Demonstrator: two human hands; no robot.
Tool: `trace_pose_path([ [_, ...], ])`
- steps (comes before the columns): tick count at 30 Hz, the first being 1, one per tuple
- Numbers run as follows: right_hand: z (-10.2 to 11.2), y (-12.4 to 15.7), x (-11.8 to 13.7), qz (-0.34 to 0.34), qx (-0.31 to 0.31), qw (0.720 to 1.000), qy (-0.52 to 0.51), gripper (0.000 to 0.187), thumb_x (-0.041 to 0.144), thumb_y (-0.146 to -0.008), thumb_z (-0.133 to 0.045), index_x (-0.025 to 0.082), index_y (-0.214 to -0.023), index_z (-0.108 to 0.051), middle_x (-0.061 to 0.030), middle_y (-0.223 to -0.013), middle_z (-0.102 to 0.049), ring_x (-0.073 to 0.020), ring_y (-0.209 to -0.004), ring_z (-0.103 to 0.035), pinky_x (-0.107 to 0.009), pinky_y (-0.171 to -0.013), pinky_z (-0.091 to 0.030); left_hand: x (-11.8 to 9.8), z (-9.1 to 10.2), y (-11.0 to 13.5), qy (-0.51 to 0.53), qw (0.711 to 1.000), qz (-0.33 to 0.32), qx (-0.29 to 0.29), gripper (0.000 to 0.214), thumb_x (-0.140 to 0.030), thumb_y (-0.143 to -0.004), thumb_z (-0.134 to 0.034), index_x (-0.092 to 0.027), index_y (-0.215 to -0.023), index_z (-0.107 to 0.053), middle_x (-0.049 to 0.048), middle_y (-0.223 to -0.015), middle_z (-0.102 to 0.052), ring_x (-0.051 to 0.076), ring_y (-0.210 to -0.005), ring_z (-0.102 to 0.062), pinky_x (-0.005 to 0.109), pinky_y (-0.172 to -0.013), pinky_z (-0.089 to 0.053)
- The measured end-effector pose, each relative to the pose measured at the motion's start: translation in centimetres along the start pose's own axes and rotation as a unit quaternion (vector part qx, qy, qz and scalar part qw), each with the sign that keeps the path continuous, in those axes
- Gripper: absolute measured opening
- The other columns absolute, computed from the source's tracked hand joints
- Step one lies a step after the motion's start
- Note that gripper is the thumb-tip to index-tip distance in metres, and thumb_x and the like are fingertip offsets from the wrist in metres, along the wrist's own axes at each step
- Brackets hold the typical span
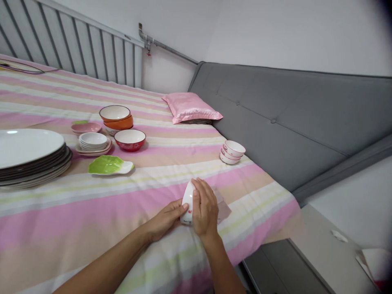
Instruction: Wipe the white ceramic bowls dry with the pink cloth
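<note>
Low over the near part of the bed, a small white bowl [188, 201] with a red print is tipped on its side between my hands. My left hand [168, 217] grips its lower left edge, thumb on the outer wall. Curled over its right side is my right hand [204, 207], fingers together against the bowl. A thin pinkish-brown cloth [224, 209] shows just right of that hand; whether the hand holds part of it is hidden. Farther right stands a stack of similar white bowls [234, 149] with red rims.
On the striped bedspread [76, 216], the left side holds a plate stack [30, 147], a green leaf-shaped dish [108, 165], a red bowl [130, 141], orange bowls [118, 118] and small white dishes [93, 140]. A pink pillow [191, 107] lies by the grey headboard [290, 122].
</note>
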State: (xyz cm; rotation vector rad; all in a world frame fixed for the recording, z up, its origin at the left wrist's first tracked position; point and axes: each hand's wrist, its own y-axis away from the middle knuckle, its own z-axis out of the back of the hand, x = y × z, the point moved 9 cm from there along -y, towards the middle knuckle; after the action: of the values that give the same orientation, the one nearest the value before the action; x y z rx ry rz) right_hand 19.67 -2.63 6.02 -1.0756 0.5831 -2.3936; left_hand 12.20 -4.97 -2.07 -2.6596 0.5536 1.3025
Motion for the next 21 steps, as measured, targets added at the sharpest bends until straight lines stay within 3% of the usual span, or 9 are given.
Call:
trace_pose_path([
  [3, 0.0, -0.7, -2.4, -0.066, 0.037, 0.992, -0.097, 0.046, 0.035, -0.096, -0.025, 0.018, -0.122, -0.06, -0.0076, -0.128, -0.06, -0.0211, -0.123, -0.049, -0.04, -0.106, -0.034, 0.2, -0.3, 0.2, -0.028, 0.999, 0.015, 0.021, 0.029, -0.04, -0.081, -0.067, -0.014, -0.094, -0.071, 0.0039, -0.082, -0.068, 0.013, -0.076, -0.056, 0.026, -0.076, -0.041],
  [6, -0.6, -0.9, -5.5, -0.153, 0.064, 0.965, -0.205, 0.048, 0.041, -0.094, -0.027, 0.02, -0.118, -0.063, -0.0057, -0.124, -0.062, -0.0208, -0.117, -0.054, -0.037, -0.102, -0.038, 0.2, -0.8, 0.3, -0.057, 0.997, 0.028, 0.044, 0.034, -0.043, -0.081, -0.066, -0.013, -0.096, -0.071, 0.0054, -0.086, -0.068, 0.015, -0.08, -0.056, 0.027, -0.08, -0.04],
  [10, -2.3, -0.1, -8.8, -0.278, 0.074, 0.888, -0.359, 0.051, 0.053, -0.089, -0.037, 0.02, -0.114, -0.065, -0.005, -0.117, -0.067, -0.0225, -0.108, -0.059, -0.034, -0.093, -0.044, 0.3, -0.4, 0.2, -0.054, 0.998, 0.034, 0.029, 0.036, -0.044, -0.081, -0.065, -0.011, -0.092, -0.072, 0.0068, -0.08, -0.069, 0.016, -0.077, -0.057, 0.03, -0.08, -0.041],
  [13, -3.2, 0.7, -9.6, -0.332, 0.062, 0.831, -0.442, 0.054, 0.059, -0.084, -0.043, 0.019, -0.114, -0.065, -0.0058, -0.109, -0.07, -0.0238, -0.1, -0.063, -0.034, -0.083, -0.049, 0.3, 0.1, 0.0, -0.038, 0.999, 0.028, 0.01, 0.036, -0.044, -0.081, -0.065, -0.009, -0.087, -0.071, 0.0082, -0.075, -0.069, 0.018, -0.074, -0.058, 0.032, -0.079, -0.042],
  [15, -2.7, 0.6, -9.2, -0.307, 0.05, 0.843, -0.438, 0.054, 0.058, -0.086, -0.042, 0.019, -0.114, -0.064, -0.0065, -0.11, -0.069, -0.0238, -0.101, -0.062, -0.034, -0.084, -0.048, 0.1, 0.4, 0.0, -0.03, 0.999, 0.023, 0.003, 0.036, -0.043, -0.08, -0.065, -0.008, -0.088, -0.07, 0.0089, -0.075, -0.068, 0.018, -0.073, -0.059, 0.031, -0.076, -0.043],
  [21, 0.2, -0.6, -3.8, -0.072, 0.071, 0.962, -0.253, 0.042, 0.04, -0.096, -0.03, 0.021, -0.118, -0.061, -0.0061, -0.125, -0.061, -0.0203, -0.118, -0.052, -0.037, -0.102, -0.038, -0.4, 0.8, 0.0, -0.006, 1.0, 0.014, -0.005, 0.032, -0.04, -0.083, -0.063, -0.009, -0.092, -0.068, 0.0086, -0.078, -0.067, 0.017, -0.069, -0.059, 0.032, -0.072, -0.044],
])
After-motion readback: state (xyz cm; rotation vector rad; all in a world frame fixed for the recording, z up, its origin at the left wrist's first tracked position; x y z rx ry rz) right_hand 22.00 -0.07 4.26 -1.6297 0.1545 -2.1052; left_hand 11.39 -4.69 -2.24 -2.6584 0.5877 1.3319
